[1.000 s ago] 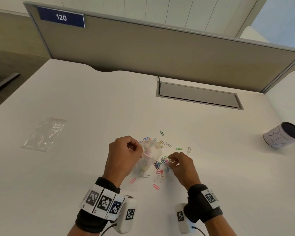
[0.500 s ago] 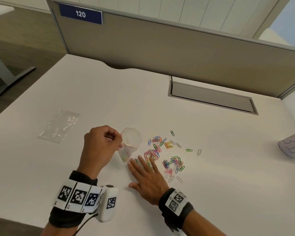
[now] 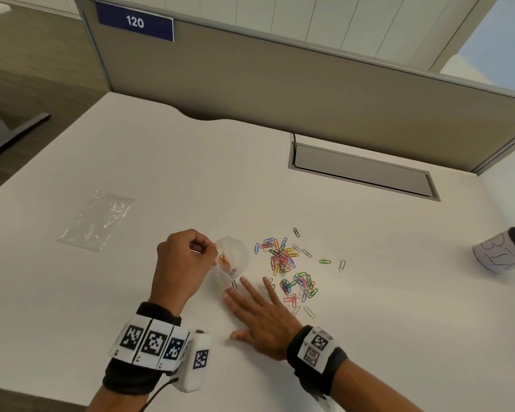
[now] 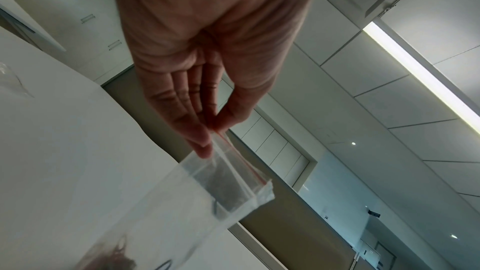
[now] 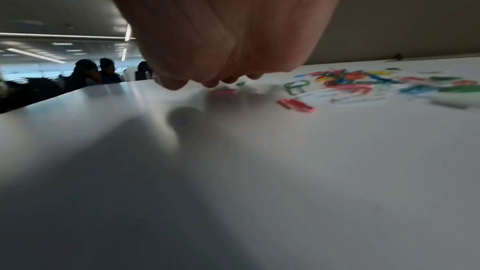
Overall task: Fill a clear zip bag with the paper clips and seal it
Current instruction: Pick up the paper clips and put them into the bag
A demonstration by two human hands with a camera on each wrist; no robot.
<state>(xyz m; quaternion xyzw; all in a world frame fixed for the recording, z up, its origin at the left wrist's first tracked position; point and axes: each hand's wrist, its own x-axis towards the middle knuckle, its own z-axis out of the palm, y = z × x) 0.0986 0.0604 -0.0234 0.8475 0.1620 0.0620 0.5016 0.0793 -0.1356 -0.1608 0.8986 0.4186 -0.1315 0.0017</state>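
Note:
My left hand [image 3: 185,263] pinches the rim of a clear zip bag [image 3: 232,258] and holds its mouth open toward the right; a few coloured clips lie inside. The left wrist view shows thumb and fingers [image 4: 202,143] gripping the bag [image 4: 207,192] at its red zip line. A heap of coloured paper clips [image 3: 286,269] lies on the white table [image 3: 369,322] just right of the bag. My right hand [image 3: 259,313] lies flat on the table, fingers straight and spread, fingertips near the bag's lower edge. In the right wrist view the clips [image 5: 350,85] spread beyond the fingertips [image 5: 207,83].
A second, flat clear bag [image 3: 97,220] lies at the left of the table. A paper-wrapped cup [image 3: 503,252] stands at the right edge. A grey cable hatch [image 3: 363,171] sits at the back, before the grey partition [image 3: 280,90].
My right hand left the clip heap and went flat on the table beside the bag. My left hand shifted the bag left, clear of the heap. The head view moved closer.

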